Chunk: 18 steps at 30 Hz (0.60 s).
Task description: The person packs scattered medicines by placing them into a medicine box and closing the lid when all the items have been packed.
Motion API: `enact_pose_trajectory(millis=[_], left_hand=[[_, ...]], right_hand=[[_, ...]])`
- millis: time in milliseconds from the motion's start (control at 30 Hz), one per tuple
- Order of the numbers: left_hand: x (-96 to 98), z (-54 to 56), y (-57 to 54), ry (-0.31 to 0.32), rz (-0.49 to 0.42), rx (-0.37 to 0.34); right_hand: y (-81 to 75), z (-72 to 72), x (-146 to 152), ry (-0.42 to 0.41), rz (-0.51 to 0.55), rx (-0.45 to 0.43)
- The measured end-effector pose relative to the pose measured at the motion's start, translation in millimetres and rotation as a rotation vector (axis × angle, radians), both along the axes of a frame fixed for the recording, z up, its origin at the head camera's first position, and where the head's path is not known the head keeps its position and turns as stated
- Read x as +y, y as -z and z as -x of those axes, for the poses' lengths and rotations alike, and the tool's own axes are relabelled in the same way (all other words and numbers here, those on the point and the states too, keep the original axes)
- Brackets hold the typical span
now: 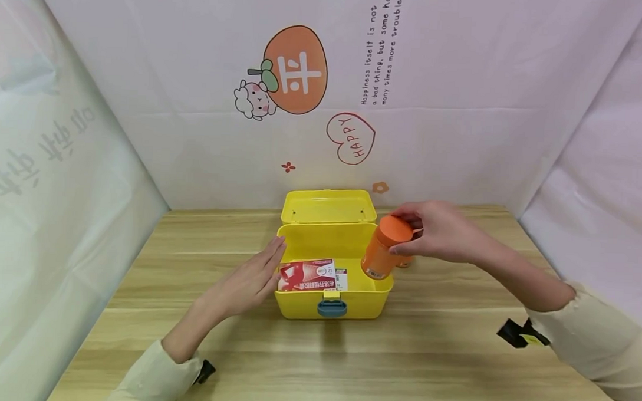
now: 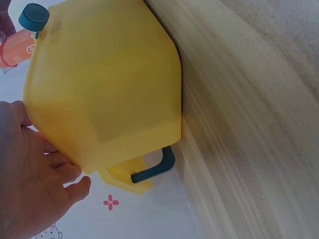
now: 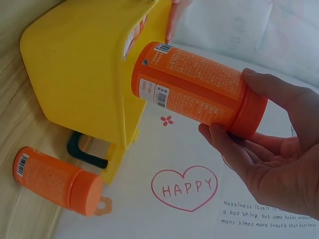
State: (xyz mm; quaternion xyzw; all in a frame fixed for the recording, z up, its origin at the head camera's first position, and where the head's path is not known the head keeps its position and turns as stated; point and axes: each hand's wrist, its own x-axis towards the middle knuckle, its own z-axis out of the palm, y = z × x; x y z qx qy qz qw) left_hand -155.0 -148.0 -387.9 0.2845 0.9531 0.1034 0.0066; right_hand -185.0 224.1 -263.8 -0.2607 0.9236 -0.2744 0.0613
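Note:
A yellow storage box (image 1: 360,305) stands with its lid (image 1: 328,206) swung back toward the wall. My right hand (image 1: 442,231) grips an orange bottle (image 1: 380,255) near its cap, tilted over the right end of the box; in the right wrist view the bottle (image 3: 189,84) hangs just above the rim. My left hand (image 1: 249,280) touches the left rim with its fingers fairly straight, and in the left wrist view the left hand (image 2: 37,184) lies along the box wall (image 2: 104,74). Inside lie a red-and-white medicine carton (image 1: 308,275) and a partly hidden white-green one (image 1: 341,279).
A second orange bottle (image 3: 57,181) stands on the wooden table just right of the box; in the head view the held bottle mostly hides it. A teal latch (image 1: 332,308) is on the box front. Printed white cloth (image 1: 221,156) hangs behind and at both sides.

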Motion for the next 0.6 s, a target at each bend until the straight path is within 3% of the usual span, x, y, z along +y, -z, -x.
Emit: enact_pose_trajectory(millis=[333,600], left_hand=[[-0.6,0.4,2.9,0.008,0.003,0.007],[-0.1,0.3,0.5,0.012,-0.004,0.015]], right_hand=[[13.5,4.7,-9.5,-0.058,-0.002,0.002],[14.9,6.3,-16.5,-0.092,-0.054,0.032]])
